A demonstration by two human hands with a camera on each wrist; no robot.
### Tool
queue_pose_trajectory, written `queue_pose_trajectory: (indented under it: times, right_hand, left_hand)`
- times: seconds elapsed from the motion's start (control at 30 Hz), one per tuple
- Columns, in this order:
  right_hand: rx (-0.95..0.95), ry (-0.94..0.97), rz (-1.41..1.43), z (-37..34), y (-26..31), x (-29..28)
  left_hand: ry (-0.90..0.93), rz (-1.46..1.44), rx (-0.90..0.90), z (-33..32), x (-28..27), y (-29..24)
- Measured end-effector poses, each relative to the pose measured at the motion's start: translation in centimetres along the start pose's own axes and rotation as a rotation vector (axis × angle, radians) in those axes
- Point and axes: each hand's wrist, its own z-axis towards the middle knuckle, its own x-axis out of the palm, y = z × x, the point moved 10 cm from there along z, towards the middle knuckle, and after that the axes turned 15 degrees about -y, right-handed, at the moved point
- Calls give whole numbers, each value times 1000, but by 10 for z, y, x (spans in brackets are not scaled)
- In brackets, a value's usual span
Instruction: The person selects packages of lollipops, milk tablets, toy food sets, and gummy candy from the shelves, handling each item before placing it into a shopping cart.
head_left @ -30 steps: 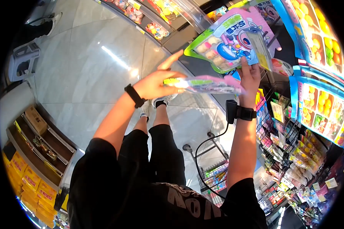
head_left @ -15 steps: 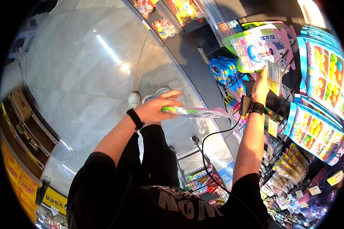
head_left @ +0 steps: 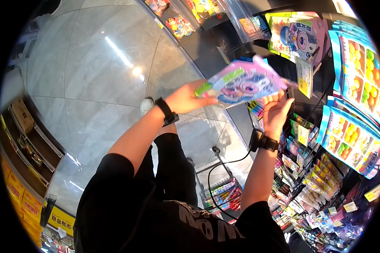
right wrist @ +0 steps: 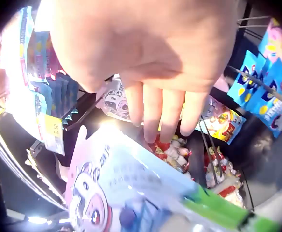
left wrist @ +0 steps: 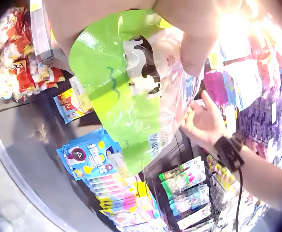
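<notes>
Left hand's (head_left: 186, 99) pouch (head_left: 245, 83) no longer edge-on

"so what is this place?"
"a shop, sweets mostly. take the head view as a clock: at two, bright fruit-printed packs (head_left: 356, 63) hang in layers, with a price tag (head_left: 305, 80) near them."
"one tag proves little."
"then look toward four: small packets (head_left: 321, 181) crowd the hooks, with more tags among them."
"and behind, around eight?"
"yellow boxes (head_left: 23, 204), the same kind repeated, beside a yellow printed sign (head_left: 62, 220)."
"anything at five?"
"a wire rack (head_left: 207, 197) full of colourful goods, standing on glossy grey floor tiles (head_left: 109, 84). it's retail all round."
</notes>
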Motion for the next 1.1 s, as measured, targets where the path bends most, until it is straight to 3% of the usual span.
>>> queue_pose_trajectory:
  times: [0.03, 0.13, 0.2, 0.43, 0.7, 1.1]
  right_hand:
    - [-33, 9, -92, -8, -9, 0]
    - [-170, -14, -405, -37, -22, 12]
    - [-173, -78, -437, -35, -21, 0]
    - [-302, -248, -294, -33, 2, 4]
    - [-380, -233, -326, -24, 17, 13]
    - [-492, -259, -314, -36, 17, 5]
  left_hand:
    - [11, -43, -89, 7, 3, -3]
    - [64, 83, -61, 36, 15, 14]
    - [86, 50, 17, 50, 23, 6]
    - [1, 97, 124, 77, 28, -27]
    - [-142, 7, 145, 92, 24, -23]
    - [-201, 153, 152, 85, 18, -49]
